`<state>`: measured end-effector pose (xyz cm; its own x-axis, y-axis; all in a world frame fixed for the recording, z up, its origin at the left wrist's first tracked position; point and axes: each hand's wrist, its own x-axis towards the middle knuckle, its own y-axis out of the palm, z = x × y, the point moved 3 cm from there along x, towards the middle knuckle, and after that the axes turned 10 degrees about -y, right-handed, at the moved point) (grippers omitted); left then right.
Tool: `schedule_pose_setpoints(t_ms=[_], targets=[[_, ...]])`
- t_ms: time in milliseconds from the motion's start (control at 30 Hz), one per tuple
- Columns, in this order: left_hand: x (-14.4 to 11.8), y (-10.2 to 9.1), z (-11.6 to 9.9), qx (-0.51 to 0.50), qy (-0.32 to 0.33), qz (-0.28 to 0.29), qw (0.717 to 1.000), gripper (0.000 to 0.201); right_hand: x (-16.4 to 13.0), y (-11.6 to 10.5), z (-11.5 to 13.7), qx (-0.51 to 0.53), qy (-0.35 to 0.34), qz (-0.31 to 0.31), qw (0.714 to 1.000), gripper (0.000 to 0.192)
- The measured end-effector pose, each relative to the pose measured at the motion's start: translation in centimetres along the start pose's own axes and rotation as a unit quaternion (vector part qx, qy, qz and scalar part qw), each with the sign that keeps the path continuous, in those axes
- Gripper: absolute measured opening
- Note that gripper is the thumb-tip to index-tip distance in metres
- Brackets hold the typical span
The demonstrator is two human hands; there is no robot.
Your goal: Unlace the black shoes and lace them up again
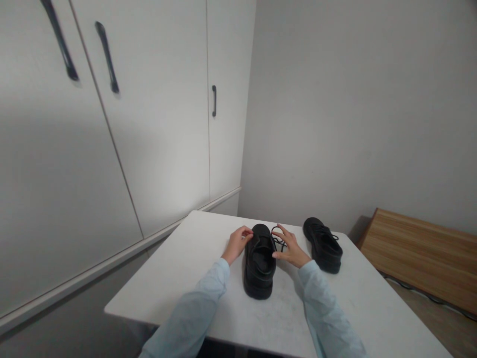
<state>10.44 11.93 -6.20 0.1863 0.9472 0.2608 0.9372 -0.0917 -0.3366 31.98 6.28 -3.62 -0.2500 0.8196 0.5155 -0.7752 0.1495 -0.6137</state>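
Sleeves (194, 311), pale blue, reaching in across near edge of tabletop (167, 283), white with rounded corners. Black shoe (259, 283) upright on its sole, roughly midway between left and right edges, toe close to far edge, heel facing near edge, opening upward. Left hand (234, 245) at left side of shoe, level with front of opening: thumb and fingertips drawn close together right at the upper; too small to tell whether pinching anything, so grip uncertain. Right hand (294, 251) at right side of same shoe: thumb and fingers spread apart, palm side toward shoe, thumb tip right beside rim of opening, forefinger up next to lace (279, 242). Lace thin and black, in loose loops off right side of shoe, between it and right hand; cannot tell if any strand caught on fingers. Second shoe (326, 248), also black, upright near far right corner, beyond right wrist, toe toward far edge, small lace loop jutting out on its right. Off right edge: wood-grain board (421, 258), dark cable-like line (432, 298) running below. Off left edge: white cabinet doors (167, 124), dark bar handles (106, 57). Beyond far edge: plain grey wall (354, 109).
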Motion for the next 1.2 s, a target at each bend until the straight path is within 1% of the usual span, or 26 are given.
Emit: schedule_pose_setpoints(t_ms=[133,333,400,500,567,667,767,833,867,933,1067,1200], targets=[[0.1,0.0,-0.1,-0.003,-0.008,-0.009,1.000,0.007,-0.1,0.5,-0.6,0.035,0.009,0.023,0.999,0.067],[0.4,0.2,0.3,-0.026,-0.022,-0.020,0.999,0.009,-0.2,0.7,-0.5,0.101,0.025,0.014,0.994,0.063],[0.5,0.2,0.4,-0.047,-0.023,-0.027,0.998,0.011,-0.1,0.7,-0.3,0.104,0.034,0.033,0.993,0.066],[0.6,0.2,0.4,-0.106,-0.020,-0.019,0.994,0.015,0.0,0.9,-0.1,0.094,0.038,0.076,0.992,0.072],[0.5,0.0,0.2,-0.151,-0.011,-0.011,0.988,0.018,0.0,0.9,-0.1,0.092,0.030,0.088,0.991,0.073],[0.4,-0.2,-0.1,-0.232,-0.010,-0.008,0.973,0.025,0.1,0.9,-0.1,0.100,0.016,0.086,0.991,0.073],[0.2,-0.4,-0.5,-0.319,-0.027,0.007,0.947,0.028,0.0,0.9,-0.2,0.103,0.017,0.082,0.991,0.073],[0.2,-0.6,-0.7,-0.348,-0.030,0.006,0.937,0.029,0.0,0.9,-0.2,0.104,0.018,0.080,0.991,0.073],[0.2,-0.8,-0.9,-0.350,-0.028,0.000,0.936,0.029,0.0,1.0,-0.1,0.106,0.017,0.080,0.991,0.073],[0.2,-1.3,-1.1,-0.328,-0.021,-0.022,0.944,0.027,0.0,1.0,-0.1,0.112,0.016,0.077,0.991,0.071],[0.5,-2.4,-1.3,-0.243,-0.007,-0.064,0.968,0.024,-0.1,0.9,-0.3,0.103,0.021,0.068,0.992,0.070],[0.6,-2.7,-1.5,-0.163,-0.005,-0.050,0.985,0.019,-0.2,0.9,-0.4,0.098,0.024,0.073,0.992,0.071]])
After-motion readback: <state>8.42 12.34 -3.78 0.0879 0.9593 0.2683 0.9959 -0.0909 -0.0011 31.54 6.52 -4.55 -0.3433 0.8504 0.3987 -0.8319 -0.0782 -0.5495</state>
